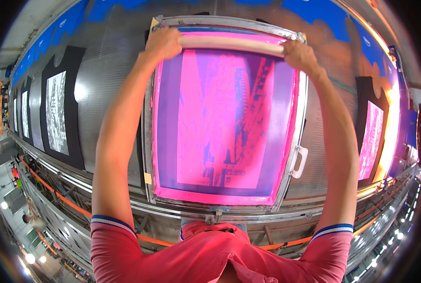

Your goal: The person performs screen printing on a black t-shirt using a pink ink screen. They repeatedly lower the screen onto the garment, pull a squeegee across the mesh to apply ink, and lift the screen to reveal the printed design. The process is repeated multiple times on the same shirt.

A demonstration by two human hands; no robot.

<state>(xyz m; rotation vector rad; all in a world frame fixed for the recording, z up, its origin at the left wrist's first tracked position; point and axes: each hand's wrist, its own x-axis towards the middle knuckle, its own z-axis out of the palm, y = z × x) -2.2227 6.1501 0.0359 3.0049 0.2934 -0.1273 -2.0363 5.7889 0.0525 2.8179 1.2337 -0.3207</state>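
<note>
Both my arms reach forward over a screen-printing frame [148, 141]. My left hand [164, 42] is wrapped round the left end of a pale squeegee [231, 44], and my right hand [300, 54] grips its right end. The squeegee lies crosswise at the far end of the screen mesh [212, 127]. Bright pink ink covers much of the mesh, with purple margins and a dark patterned area right of the middle. Its blade edge is hidden under the bar. Whatever lies beneath the screen is mostly covered by it.
Black garment pieces with white prints [56, 113] lie on the long metal table [106, 94] to the left. A black piece with a pink print [371, 137] lies at right, near a bright glow. A white handle [299, 162] juts from the frame's right side. Metal rails [163, 210] run along the near edge.
</note>
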